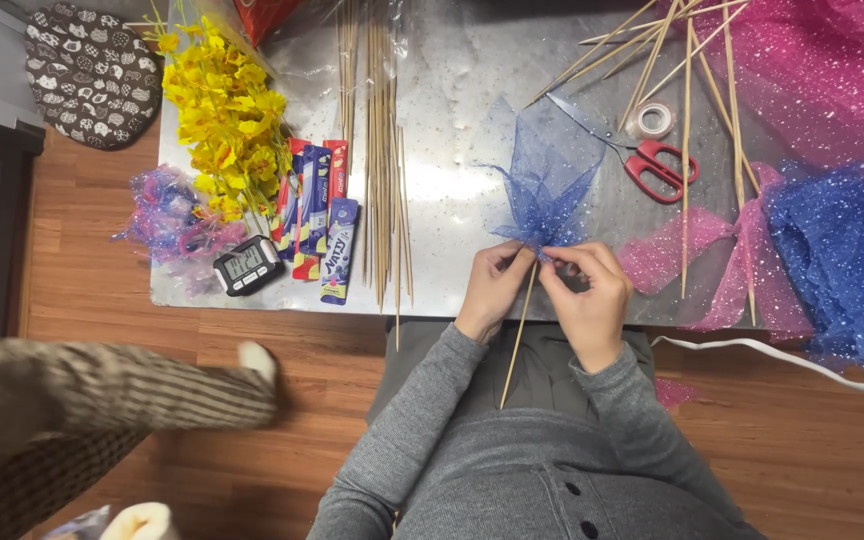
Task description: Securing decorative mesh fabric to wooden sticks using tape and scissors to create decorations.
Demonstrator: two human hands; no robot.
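Gathering the blue glitter mesh point(540, 195) at its base is what we have in hand: it fans upward over the metal tabletop point(452, 80), just past the near edge, and its pinched neck sits on top of a wooden skewer point(518, 335) that slants down toward our lap. Our left hand point(493, 288) pinches skewer and mesh together, fingers closed tight; our right hand point(588, 296) is closed on the mesh neck just beside it. To do this well, we judge the left pinch should hold firm while the right tightens the gathers evenly. Red-handled scissors point(657, 165) and a tape roll point(653, 120) lie near, beyond the mesh. More skewers point(382, 180) lie to the left.
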